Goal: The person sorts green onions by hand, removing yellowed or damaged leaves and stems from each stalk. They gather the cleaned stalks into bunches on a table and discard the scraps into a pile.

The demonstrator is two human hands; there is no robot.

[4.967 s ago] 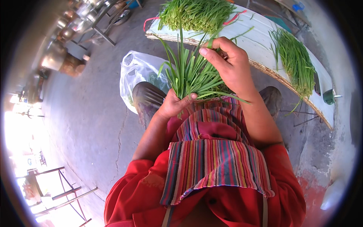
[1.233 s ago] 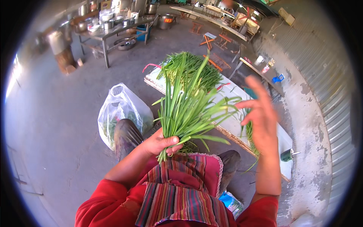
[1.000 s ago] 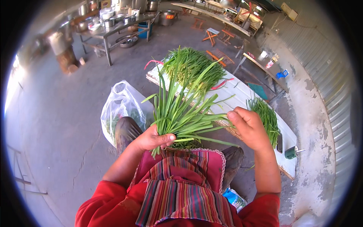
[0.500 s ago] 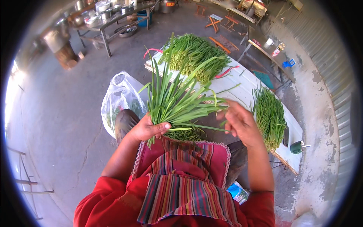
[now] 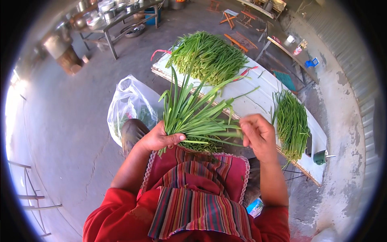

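My left hand (image 5: pixel 160 138) is closed round a fanned bunch of garlic chives (image 5: pixel 197 111), its thumb laid across the near side and the long flat leaves spreading up and to the right. At the right-hand tips of that bunch, my right hand (image 5: pixel 259 135) is closed, fingers curled, with a leaf end running to its fingertips; the spot beside them is blurred. Below the bunch, more loose greens (image 5: pixel 201 144) lie at my lap, partly covered by it. A pink apron with a striped cloth (image 5: pixel 201 209) covers my lap.
A white board table (image 5: pixel 258 99) ahead carries a large heap of greens (image 5: pixel 207 58), a smaller pile (image 5: pixel 292 125) and a green cup (image 5: pixel 320 157). A clear plastic bag (image 5: pixel 131 103) holding greens stands left of my knee. Pots fill a metal table (image 5: pixel 111 25) farther back.
My right hand has drawn its fingers closer together and stays by the leaf tips. The bunch in my left hand has shifted slightly right. The view has tilted a little.
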